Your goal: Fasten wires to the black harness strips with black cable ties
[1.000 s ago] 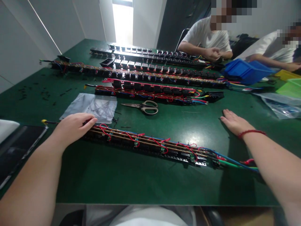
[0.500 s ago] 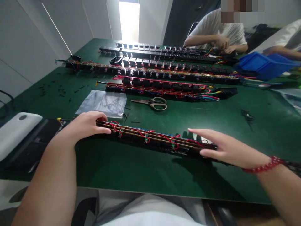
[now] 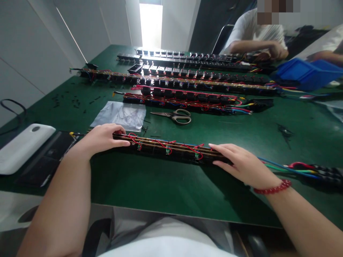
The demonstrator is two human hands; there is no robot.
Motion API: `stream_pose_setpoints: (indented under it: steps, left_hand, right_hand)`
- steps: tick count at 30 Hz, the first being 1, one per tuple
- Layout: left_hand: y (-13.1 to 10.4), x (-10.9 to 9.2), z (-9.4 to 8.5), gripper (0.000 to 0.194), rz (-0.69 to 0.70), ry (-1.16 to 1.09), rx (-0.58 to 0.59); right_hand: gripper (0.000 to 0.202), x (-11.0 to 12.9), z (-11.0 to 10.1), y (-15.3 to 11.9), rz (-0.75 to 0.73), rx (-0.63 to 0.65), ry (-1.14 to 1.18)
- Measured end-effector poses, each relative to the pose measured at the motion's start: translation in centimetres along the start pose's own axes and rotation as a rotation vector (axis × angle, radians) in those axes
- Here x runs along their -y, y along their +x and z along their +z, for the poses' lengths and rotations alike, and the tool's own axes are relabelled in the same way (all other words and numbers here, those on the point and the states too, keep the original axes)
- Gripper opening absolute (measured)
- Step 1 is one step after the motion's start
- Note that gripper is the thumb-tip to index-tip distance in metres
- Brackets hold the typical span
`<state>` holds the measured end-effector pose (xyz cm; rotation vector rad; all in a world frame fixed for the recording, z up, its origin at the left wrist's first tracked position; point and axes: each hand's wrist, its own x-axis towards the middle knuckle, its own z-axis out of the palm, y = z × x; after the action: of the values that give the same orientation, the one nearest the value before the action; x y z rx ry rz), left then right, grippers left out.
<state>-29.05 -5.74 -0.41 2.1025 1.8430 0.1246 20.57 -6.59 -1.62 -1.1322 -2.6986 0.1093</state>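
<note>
A long black wired power strip (image 3: 179, 153) lies across the near part of the table, with brass-coloured bars, red wires and small green boards along its top. My left hand (image 3: 103, 139) is wrapped over its left part, thumb on the near side and fingers on the far side. Toward the other end, my right hand (image 3: 238, 162) straddles the strip in the same way, closed around it and covering that stretch. Blue, green and red cables (image 3: 292, 167) come out beyond my right wrist and reach a black braided sleeve (image 3: 329, 175).
Scissors (image 3: 178, 116) and a plastic bag (image 3: 122, 116) lie behind the strip. Several similar strips (image 3: 184, 101) stretch across the table farther back. A white case (image 3: 28, 148) lies at left, a blue bin (image 3: 308, 73) at far right. Two other people sit across the table.
My right hand has moved left along the strip and closed down onto it, uncovering the cables at its right end. My left hand keeps its hold. The view has shifted slightly.
</note>
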Motion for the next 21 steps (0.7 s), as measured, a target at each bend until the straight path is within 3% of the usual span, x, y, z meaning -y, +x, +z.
stream_pose_setpoints:
  steps: [4,9,16,19,21]
  left_hand:
    - [-0.1,-0.6,-0.2,0.052,-0.012,-0.063,-0.038]
    - [-0.3,-2.1,0.0,0.049,0.003,-0.067,-0.224]
    - [0.4,-4.7,-0.2,0.049,0.088,-0.079,-0.174]
    - [-0.4,-3.9,-1.2,0.045,0.009,0.022,-0.236]
    - [-2.0,-1.9,-1.7,0.041,-0.142,0.167,-0.263]
  right_hand:
    - [0.05,-0.8,0.4,1.8,-0.015,0.01,-0.002]
    - [0.043,-1.0,0.6,3.2,-0.053,-0.016,-0.051]
    - [0.038,-1.3,0.3,2.6,-0.099,-0.047,0.019]
    - [0.038,-1.6,0.2,2.1,-0.07,-0.036,0.091]
    - [0.039,-1.8,0.1,1.9,-0.051,-0.037,0.144]
